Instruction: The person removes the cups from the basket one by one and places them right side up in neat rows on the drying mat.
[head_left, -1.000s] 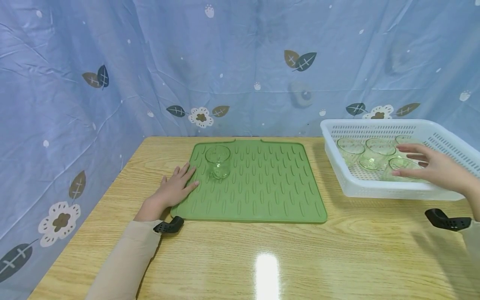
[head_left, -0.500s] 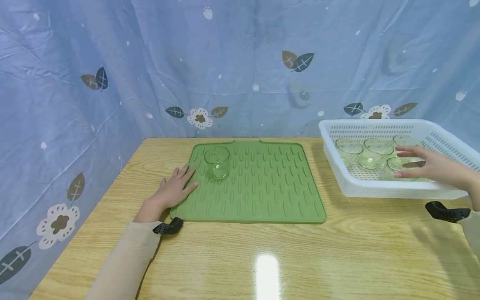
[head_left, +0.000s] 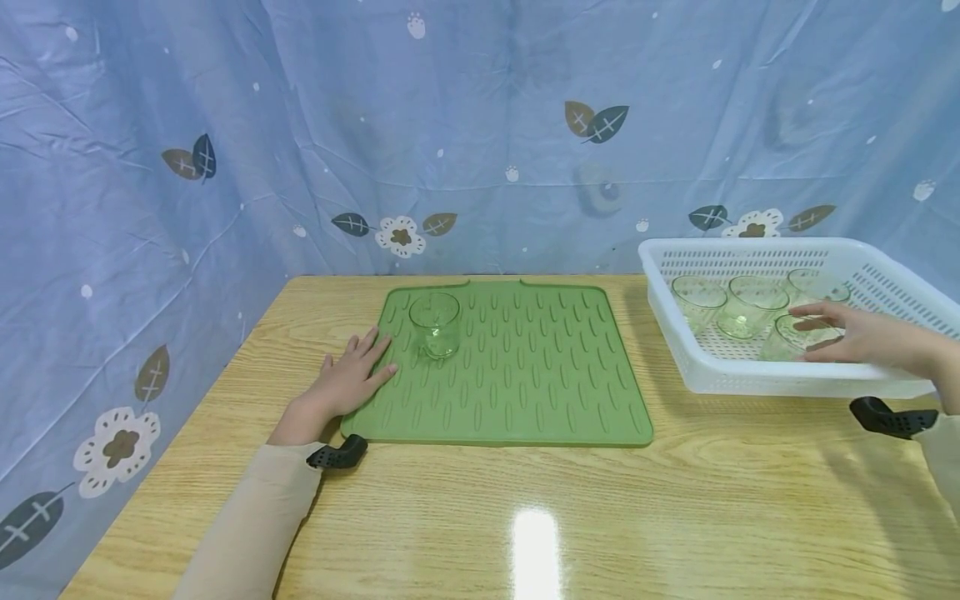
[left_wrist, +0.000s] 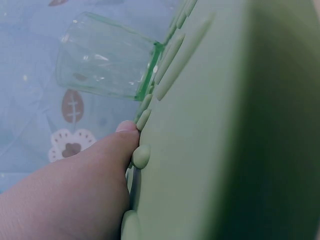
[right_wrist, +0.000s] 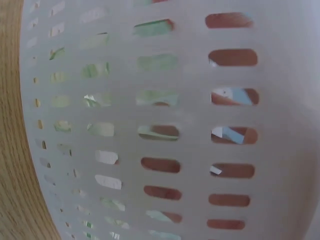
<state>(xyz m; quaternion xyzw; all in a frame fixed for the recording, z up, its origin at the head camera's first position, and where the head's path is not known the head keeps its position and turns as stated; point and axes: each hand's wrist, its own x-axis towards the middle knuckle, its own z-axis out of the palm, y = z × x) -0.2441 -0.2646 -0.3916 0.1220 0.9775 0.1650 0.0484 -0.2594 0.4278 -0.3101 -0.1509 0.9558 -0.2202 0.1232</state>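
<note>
My left hand (head_left: pixel 345 379) rests with fingers spread on the left edge of a green ribbed drying mat (head_left: pixel 525 367). Just beyond its fingertips a clear green-tinted drinking glass (head_left: pixel 437 325) stands upright on the mat; the left wrist view shows the same glass (left_wrist: pixel 107 57) past the thumb (left_wrist: pixel 112 150). Over at the right, my right hand (head_left: pixel 873 337) reaches into a white plastic basket (head_left: pixel 810 379) and grips the front glass (head_left: pixel 791 337) by its rim, thumb on the near side, fingers on the far side. Through the basket's slots, the right wrist view gives only slivers of hand and glass.
Several more glasses stand in the basket, including one at its left (head_left: pixel 699 304), one in the middle (head_left: pixel 750 308) and one behind my hand (head_left: pixel 817 285). The basket sits at the right of the wooden table (head_left: pixel 420 517). A blue patterned curtain (head_left: pixel 480 125) hangs along the back and left.
My right hand has come down over the front glass in the basket, and its thumb and fingers have drawn closer together around the rim. The left hand has stayed on the mat.
</note>
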